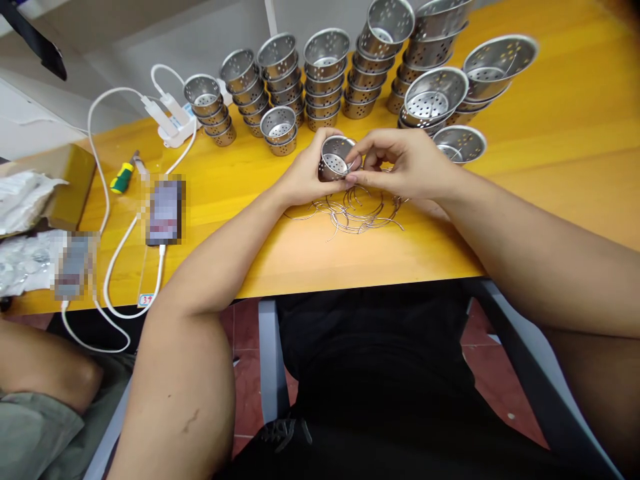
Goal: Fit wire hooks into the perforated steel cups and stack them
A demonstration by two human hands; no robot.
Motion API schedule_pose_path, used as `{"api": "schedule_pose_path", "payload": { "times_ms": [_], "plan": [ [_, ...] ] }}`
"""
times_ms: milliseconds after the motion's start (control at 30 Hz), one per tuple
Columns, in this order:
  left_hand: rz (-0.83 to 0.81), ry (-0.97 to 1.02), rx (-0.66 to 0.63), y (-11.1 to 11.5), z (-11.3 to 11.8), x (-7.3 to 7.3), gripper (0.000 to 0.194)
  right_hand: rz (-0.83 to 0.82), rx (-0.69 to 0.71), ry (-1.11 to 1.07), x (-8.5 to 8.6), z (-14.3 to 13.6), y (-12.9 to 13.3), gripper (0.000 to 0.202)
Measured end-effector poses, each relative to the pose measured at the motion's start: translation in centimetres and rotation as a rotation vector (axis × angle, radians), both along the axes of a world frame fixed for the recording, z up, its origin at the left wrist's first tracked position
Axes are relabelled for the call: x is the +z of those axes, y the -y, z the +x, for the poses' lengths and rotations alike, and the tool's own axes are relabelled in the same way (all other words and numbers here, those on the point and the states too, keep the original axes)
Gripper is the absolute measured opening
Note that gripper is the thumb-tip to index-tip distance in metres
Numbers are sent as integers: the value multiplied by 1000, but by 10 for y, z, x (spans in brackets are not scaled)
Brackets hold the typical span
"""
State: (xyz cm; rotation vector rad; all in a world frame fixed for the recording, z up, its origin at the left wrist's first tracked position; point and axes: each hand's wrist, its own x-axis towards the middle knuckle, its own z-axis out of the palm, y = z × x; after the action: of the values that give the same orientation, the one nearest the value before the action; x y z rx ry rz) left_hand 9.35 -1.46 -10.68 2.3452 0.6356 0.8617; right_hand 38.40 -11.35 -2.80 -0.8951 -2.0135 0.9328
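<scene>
A small perforated metal cup (336,159) is tilted in my left hand (306,175), whose fingers and thumb wrap round its side. At the cup's right rim, my right hand (400,163) has its thumb and index finger pinched together; a thin wire seems to be between them, though it is too small to make out fully. Curved loose wires (357,217) lie in a tangle on the table just below both hands. Behind the left hand stands a short stack of small perforated cups (279,129).
Tall stacks of perforated cups (326,80) line the back of the yellow table (280,263), with larger ones (435,97) at right. A power strip (177,130), white cables, a screwdriver (123,179) and two phones (165,212) are at left. Another person's leg shows lower left.
</scene>
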Motion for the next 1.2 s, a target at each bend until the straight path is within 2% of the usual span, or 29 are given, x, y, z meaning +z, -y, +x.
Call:
{"api": "schedule_pose_path", "payload": {
  "times_ms": [233,367,533,800,1000,1200],
  "plan": [
    [48,13,63,-1,-1,0,125,183,-136,5,2,-1,-1,48],
    [95,58,97,-6,-1,-4,121,246,-89,76,0,-1,-4,40],
    [155,9,74,-9,-2,-7,120,288,-35,144,-5,-5,-3,32],
    [162,20,72,-9,-2,-7,117,365,-96,140,-5,-5,-3,14],
    [185,16,55,-11,-2,-9,118,316,-78,195,-4,-5,-1,18],
    [185,49,60,-17,-3,-16,119,381,-123,177,-4,-6,-1,15]
  ]
}}
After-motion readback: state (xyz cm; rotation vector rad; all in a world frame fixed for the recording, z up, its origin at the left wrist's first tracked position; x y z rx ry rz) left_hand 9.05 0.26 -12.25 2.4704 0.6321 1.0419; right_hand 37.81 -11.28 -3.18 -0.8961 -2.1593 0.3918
